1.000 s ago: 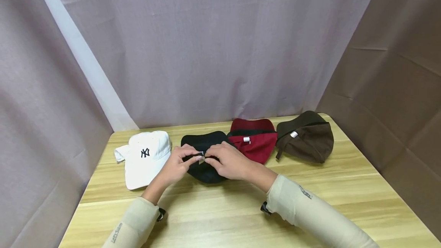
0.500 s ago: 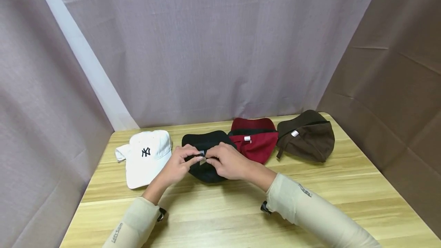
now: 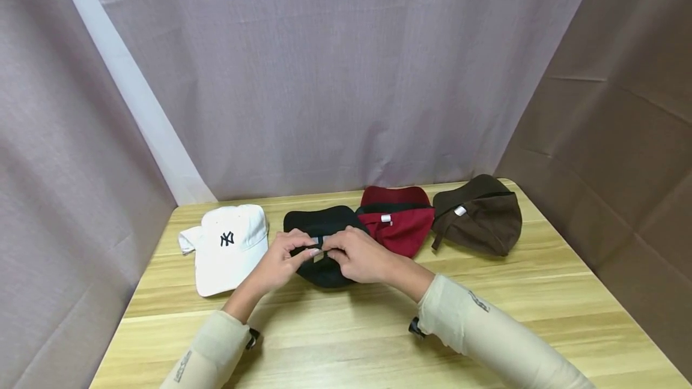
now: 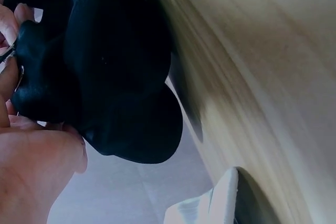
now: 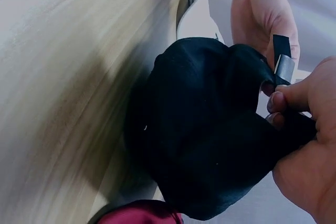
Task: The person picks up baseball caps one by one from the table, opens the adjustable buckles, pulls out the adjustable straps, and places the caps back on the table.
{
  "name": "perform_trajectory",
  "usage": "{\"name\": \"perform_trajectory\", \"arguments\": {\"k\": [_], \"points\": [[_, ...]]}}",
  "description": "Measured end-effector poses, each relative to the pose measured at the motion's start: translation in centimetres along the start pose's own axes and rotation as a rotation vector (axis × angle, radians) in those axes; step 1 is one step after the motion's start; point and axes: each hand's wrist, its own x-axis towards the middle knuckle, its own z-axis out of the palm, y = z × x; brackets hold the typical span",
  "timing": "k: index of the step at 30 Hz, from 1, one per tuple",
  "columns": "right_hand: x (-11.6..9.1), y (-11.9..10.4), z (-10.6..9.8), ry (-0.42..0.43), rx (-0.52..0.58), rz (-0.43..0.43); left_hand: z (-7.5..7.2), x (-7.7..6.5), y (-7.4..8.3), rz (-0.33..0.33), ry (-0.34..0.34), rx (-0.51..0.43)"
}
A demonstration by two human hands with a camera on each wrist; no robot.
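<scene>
A black cap (image 3: 324,219) stands at mid-table, its brim toward the curtain. Both hands meet at the strap at its back. The right wrist view shows the black strap (image 5: 281,45) passing through a metal buckle (image 5: 284,69). My left hand (image 3: 279,262) pinches the strap's left part between thumb and fingers. From the other side, my right hand (image 3: 359,255) pinches the strap close by the buckle, fingertips nearly meeting the left ones. In the left wrist view, the cap's crown and brim hide much of the table behind.
A white cap (image 3: 231,257) with a dark emblem lies left of the hands. Just right of the black cap is a red cap (image 3: 405,230), and beyond it a brown cap (image 3: 481,221). Grey curtain (image 3: 346,77) borders the wooden table (image 3: 335,341) at the back.
Both hands keep their place at the strap, with only slight finger shifts. A pale piece beneath the thumbs shows a bit more. The other caps lie as before.
</scene>
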Motion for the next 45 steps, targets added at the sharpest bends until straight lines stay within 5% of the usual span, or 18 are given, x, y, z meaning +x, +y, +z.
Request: {"name": "perform_trajectory", "arguments": {"k": [13,25,45], "points": [[-0.43,0.12,-0.02,0.006,0.007,0.002,0.13,-0.21,0.32,-0.016,-0.007,0.003],[-0.76,-0.11,-0.19,-0.014,-0.029,0.004,0.08,0.03,0.25,0.058,0.012,-0.036],[-0.39,-0.69,-0.77,0.000,-0.049,-0.039,-0.24,0.01,0.90,0.012,-0.006,-0.025]]}}
